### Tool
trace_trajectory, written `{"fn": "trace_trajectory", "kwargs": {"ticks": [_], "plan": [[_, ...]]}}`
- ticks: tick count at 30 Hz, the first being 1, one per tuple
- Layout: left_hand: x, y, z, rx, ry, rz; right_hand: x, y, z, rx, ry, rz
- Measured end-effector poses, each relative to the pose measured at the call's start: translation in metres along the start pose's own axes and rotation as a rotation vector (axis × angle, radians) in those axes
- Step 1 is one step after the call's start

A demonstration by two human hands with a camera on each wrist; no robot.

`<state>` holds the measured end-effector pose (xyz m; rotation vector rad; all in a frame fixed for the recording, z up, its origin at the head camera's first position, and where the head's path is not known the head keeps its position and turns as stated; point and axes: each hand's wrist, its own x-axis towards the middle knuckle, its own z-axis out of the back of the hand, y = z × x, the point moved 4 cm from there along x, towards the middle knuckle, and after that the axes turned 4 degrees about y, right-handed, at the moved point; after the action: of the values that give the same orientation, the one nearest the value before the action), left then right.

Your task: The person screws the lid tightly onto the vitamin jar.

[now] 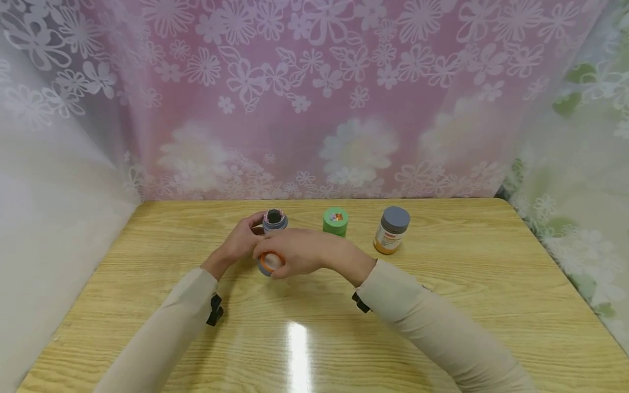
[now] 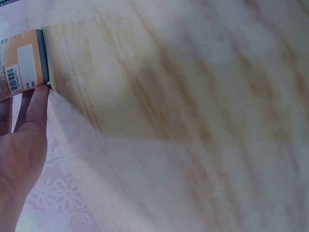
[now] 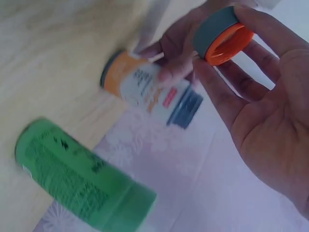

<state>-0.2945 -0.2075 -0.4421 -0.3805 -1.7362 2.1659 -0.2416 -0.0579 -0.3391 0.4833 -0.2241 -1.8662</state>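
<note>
An uncapped supplement bottle (image 1: 275, 224), grey-necked with an orange and white label, stands upright on the table at centre left. Its dark mouth faces up in the head view. My left hand (image 1: 239, 240) grips it from the left side, the thumb across the label in the right wrist view. The bottle's barcode side (image 2: 21, 67) appears at the edge of the left wrist view. My right hand (image 1: 307, 251) pinches a grey screw lid (image 3: 217, 34) with an orange inner ring, apart from the bottle and nearer to me. The lid's hollow side is turned partly up.
A green bottle (image 1: 336, 221) with a green cap stands right of the uncapped one. Further right is a capped bottle (image 1: 391, 229) with a grey lid and an orange and white label. The wood-grain table (image 1: 245, 349) ends at a pink floral curtain (image 1: 295, 136).
</note>
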Motion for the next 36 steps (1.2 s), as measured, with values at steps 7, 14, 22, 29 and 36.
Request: {"fn": "trace_trajectory", "kwargs": {"ticks": [7,14,22,29,36], "plan": [[-0.004,-0.004,0.002,0.099,0.031,-0.151,-0.001,-0.006,0.028,0.049,-0.144,-0.008],[0.0,-0.006,-0.003,0.133,0.078,-0.229,0.003,-0.013,0.042,0.148,-0.33,-0.039],[0.0,0.002,-0.005,-0.004,-0.001,0.023,0.006,-0.033,0.04,0.317,-0.572,-0.078],[0.001,0.0,-0.005,0.018,-0.017,0.028,0.007,-0.048,0.03,0.495,-0.702,-0.166],[0.001,0.0,-0.005,-0.025,0.004,-0.005,0.009,-0.059,0.019,0.589,-0.765,-0.203]]}}
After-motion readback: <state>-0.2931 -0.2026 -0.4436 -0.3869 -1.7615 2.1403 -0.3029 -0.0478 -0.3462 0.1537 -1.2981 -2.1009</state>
